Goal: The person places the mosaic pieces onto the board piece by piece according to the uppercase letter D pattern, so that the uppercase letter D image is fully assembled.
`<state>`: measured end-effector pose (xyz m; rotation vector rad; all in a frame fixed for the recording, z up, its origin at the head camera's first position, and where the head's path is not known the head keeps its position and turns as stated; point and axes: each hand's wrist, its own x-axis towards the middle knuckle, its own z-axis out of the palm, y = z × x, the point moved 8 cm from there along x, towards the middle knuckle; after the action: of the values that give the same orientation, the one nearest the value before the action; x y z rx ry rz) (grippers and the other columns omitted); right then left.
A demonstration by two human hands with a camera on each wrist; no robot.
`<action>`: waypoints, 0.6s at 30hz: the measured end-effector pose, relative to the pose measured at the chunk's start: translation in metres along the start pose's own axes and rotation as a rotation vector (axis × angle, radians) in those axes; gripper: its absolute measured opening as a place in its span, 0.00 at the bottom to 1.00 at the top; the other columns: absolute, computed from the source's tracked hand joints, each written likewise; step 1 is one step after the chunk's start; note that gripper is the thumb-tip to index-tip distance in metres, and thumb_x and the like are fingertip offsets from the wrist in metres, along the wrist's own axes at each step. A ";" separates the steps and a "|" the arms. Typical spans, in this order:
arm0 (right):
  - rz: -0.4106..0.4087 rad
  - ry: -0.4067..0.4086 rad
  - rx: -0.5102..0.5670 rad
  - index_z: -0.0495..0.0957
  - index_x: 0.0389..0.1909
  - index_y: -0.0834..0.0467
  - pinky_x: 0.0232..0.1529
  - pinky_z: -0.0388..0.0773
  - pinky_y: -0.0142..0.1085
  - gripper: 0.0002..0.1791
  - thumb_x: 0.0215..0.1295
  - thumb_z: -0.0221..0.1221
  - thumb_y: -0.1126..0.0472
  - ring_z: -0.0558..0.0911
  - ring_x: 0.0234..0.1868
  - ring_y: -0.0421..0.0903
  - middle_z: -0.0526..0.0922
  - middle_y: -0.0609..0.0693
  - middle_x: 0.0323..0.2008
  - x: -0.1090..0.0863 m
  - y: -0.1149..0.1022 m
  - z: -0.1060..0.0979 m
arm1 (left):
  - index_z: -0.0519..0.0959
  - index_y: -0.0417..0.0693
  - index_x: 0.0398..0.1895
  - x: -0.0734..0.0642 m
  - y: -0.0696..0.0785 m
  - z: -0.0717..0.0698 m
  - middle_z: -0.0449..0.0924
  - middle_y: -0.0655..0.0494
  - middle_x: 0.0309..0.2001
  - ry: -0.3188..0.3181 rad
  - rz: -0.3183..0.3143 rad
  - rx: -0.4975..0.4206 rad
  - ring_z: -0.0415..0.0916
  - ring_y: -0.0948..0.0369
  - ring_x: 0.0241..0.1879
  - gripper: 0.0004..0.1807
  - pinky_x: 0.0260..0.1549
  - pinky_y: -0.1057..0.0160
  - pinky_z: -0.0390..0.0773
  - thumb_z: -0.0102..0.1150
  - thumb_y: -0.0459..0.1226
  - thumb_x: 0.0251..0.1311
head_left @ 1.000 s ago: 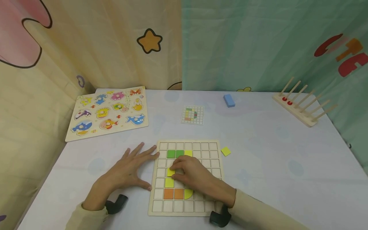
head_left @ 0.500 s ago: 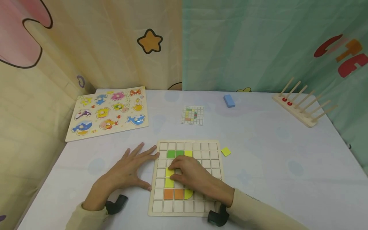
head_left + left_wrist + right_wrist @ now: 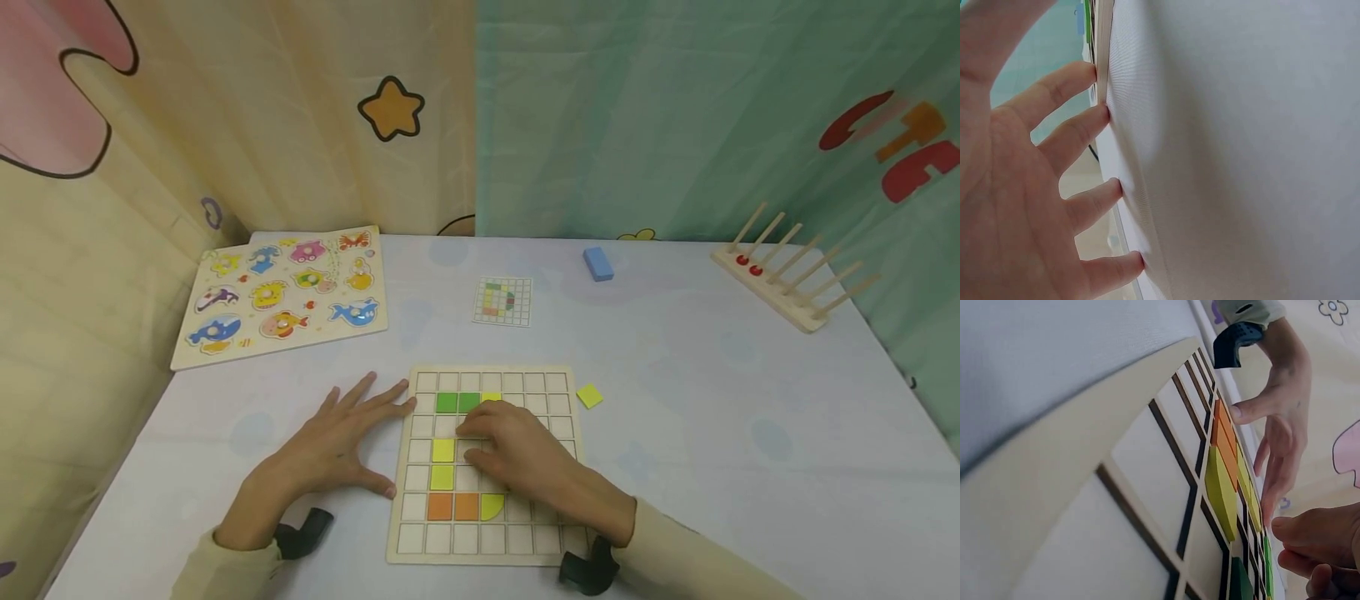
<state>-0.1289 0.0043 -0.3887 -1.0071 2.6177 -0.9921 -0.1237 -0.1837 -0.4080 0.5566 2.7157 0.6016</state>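
A wooden grid board (image 3: 438, 554) lies flat on the table, with coloured tiles set in its cells. Spread wide, my left hand (image 3: 322, 450) touches the board's left edge with thumb and fingertips; the left wrist view shows its fingers (image 3: 1075, 134) straight. Over the board's middle hovers my right hand (image 3: 525, 446), thumb and fingers apart and holding nothing. Just left of it, a yellow square tile (image 3: 443, 451) sits in a cell, above another yellow tile (image 3: 442, 477). A dark green tile (image 3: 1241, 581) shows in the right wrist view; my right hand hides that area in the head view.
One loose yellow tile (image 3: 589, 395) lies right of the board. Beyond are a pattern card (image 3: 502, 302), a blue block (image 3: 597, 263), a sea-animal peg puzzle (image 3: 281, 292) at the left and a peg stand (image 3: 776, 283) with red beads at the right.
My right hand has shifted the yellow square tile slightly left into its cell, let go of it and drawn back to the right. My left hand has stayed in place.
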 end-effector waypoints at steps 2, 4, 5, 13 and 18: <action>0.007 0.020 0.015 0.86 0.46 0.59 0.49 0.81 0.36 0.14 0.58 0.68 0.65 0.81 0.47 0.42 0.84 0.47 0.46 -0.005 0.004 -0.005 | 0.66 0.60 0.73 0.000 0.000 0.000 0.52 0.59 0.77 0.001 0.001 0.001 0.37 0.43 0.76 0.59 0.68 0.31 0.36 0.75 0.64 0.29; 0.007 0.047 0.021 0.85 0.46 0.58 0.47 0.81 0.35 0.14 0.58 0.68 0.65 0.81 0.45 0.41 0.84 0.46 0.46 -0.010 0.009 -0.011 | 0.66 0.60 0.73 0.000 0.000 0.000 0.52 0.59 0.77 0.002 0.001 0.001 0.37 0.44 0.76 0.59 0.68 0.31 0.36 0.75 0.64 0.29; 0.009 0.060 0.025 0.85 0.46 0.58 0.45 0.81 0.34 0.14 0.57 0.68 0.65 0.81 0.44 0.41 0.84 0.46 0.46 -0.013 0.012 -0.014 | 0.66 0.60 0.73 0.000 0.000 0.000 0.52 0.59 0.77 0.002 0.000 0.001 0.36 0.44 0.76 0.59 0.68 0.31 0.36 0.76 0.64 0.29; 0.086 0.165 0.044 0.86 0.44 0.59 0.30 0.75 0.29 0.15 0.54 0.71 0.66 0.76 0.32 0.40 0.84 0.46 0.46 -0.034 0.043 -0.045 | 0.65 0.61 0.73 0.000 0.000 0.000 0.51 0.60 0.77 0.001 0.000 -0.005 0.36 0.44 0.77 0.60 0.68 0.31 0.35 0.76 0.64 0.28; 0.164 0.243 -0.020 0.86 0.44 0.59 0.28 0.71 0.29 0.16 0.54 0.68 0.71 0.72 0.30 0.39 0.84 0.46 0.44 -0.047 0.071 -0.067 | 0.65 0.60 0.73 -0.001 0.000 0.000 0.51 0.59 0.77 0.004 0.002 0.008 0.37 0.43 0.76 0.60 0.68 0.31 0.36 0.75 0.65 0.28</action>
<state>-0.1557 0.1093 -0.3859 -0.6998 2.8539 -1.1124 -0.1228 -0.1835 -0.4080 0.5610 2.7221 0.5936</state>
